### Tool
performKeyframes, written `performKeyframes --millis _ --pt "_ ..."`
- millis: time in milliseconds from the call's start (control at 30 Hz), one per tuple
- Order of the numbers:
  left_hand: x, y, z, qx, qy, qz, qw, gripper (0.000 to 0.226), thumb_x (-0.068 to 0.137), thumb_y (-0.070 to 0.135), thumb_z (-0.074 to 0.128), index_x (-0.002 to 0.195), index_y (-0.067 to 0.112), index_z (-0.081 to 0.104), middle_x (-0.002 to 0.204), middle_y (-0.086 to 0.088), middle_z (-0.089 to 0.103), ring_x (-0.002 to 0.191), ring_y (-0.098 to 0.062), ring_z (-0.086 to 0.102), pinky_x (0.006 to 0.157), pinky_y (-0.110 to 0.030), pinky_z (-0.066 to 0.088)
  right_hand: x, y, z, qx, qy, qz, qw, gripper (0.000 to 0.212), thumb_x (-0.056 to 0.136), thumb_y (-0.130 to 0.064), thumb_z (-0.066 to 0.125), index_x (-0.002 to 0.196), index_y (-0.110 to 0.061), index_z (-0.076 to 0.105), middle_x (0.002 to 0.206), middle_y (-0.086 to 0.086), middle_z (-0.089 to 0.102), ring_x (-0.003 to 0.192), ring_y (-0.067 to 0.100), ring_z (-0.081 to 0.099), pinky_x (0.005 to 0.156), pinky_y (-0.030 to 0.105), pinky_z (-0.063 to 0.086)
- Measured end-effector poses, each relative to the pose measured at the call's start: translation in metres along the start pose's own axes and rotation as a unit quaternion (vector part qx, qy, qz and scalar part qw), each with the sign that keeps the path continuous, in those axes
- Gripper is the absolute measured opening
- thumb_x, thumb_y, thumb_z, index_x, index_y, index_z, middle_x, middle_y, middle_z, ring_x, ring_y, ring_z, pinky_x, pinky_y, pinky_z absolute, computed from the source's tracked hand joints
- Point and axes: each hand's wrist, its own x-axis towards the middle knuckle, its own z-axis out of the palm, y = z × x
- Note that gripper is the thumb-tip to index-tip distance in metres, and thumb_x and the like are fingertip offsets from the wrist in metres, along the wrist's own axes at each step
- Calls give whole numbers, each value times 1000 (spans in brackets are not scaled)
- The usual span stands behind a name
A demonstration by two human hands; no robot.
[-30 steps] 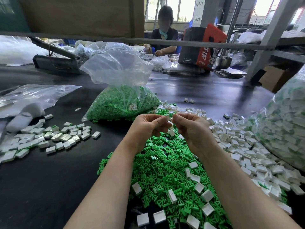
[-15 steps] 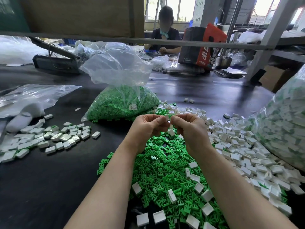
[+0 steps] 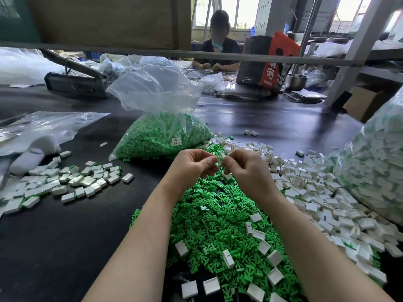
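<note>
Fingers (image 3: 207,165) of our left hand (image 3: 192,168) and right hand (image 3: 247,171) pinch one small white rectangular plastic shell (image 3: 218,159) between them. We judge it light, stiff and slippery; hold its edges.

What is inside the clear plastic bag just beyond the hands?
The bag holds a heap of small green pieces, with a white label at its near wall. Its crumpled top looks empty. Whatever lies deeper in the heap is covered.
</note>
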Motion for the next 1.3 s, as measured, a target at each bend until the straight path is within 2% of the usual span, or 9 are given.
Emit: performKeyframes --millis 100,233,367,500,600,867,967,1067,1300 --pt "0 -1 1 6 -22 5 1000 11 92 15 65 94 5 71 71 0 72 63 -7 61 61 -17 48 -1 4 -2 21 -50 18 998 23 99 -17 54 78 -12 62 68 6 66 44 0 44 46 14 32" --pt "0 -1 1 23 -54 13 998 13 93 17 64 92 5 68 68 3 67 62 -7 57 60 -17 46 -1 8 -6 51 -104 38 993 31 102 -16 47 72 -15 56 60 -4 56 53 6 46 58 25 38" --pt "-4 1 2 31 -92 9 995 18 98 22 55 83 12 59 67 2 62 59 -8 52 58 -20 41 -1 3 -8 134 -106 33 985 31 101 -9 49 71 -8 57 58 -1 51 46 -1 44 49 10 35" --pt "-7 3 8 51 -144 -12 988 30 105 18 38 78 14 49 66 0 54 54 -6 48 54 -21 37 -2 7 -10 161 -141 61 975 34 102 -13 49 69 -10 58 54 -3 50 54 16 41 52 20 32" --pt "-7 2 10 45 -151 -20 987 29 105 17 38 78 14 48 67 -1 49 57 -9 43 54 -22 34 -2 10 -11 202 -169 96 960 34 102 -13 48 69 -10 56 53 -5 45 48 7 36 47 15 32" --pt "-8 -8 14 25 -147 -62 987 29 105 20 40 79 24 54 65 4 46 49 -6 36 42 -15 28 -8 18 -8 245 -202 139 938 30 102 -13 47 73 -16 56 52 -12 48 43 2 35 42 13 30" --pt "-8 -8 14 25 -161 -56 985 28 105 18 40 81 23 55 66 4 43 55 -4 38 52 -12 34 -8 19 -8 220 -199 123 947 30 102 -10 47 73 -15 56 52 -13 48 44 -1 38 45 10 32" --pt "-8 -8 15 30 -172 -51 983 27 105 16 40 82 19 54 70 2 42 65 -8 40 71 -22 39 -8 21 -7 208 -197 111 952 32 102 -9 48 71 -15 55 53 -14 47 47 -2 39 49 9 34" --pt "-4 -11 17 61 -168 -37 983 28 105 14 39 81 18 54 69 3 44 63 -6 43 73 -24 40 -7 27 -5 181 -186 78 962 33 101 -8 48 69 -15 53 54 -14 45 51 0 37 51 11 32"
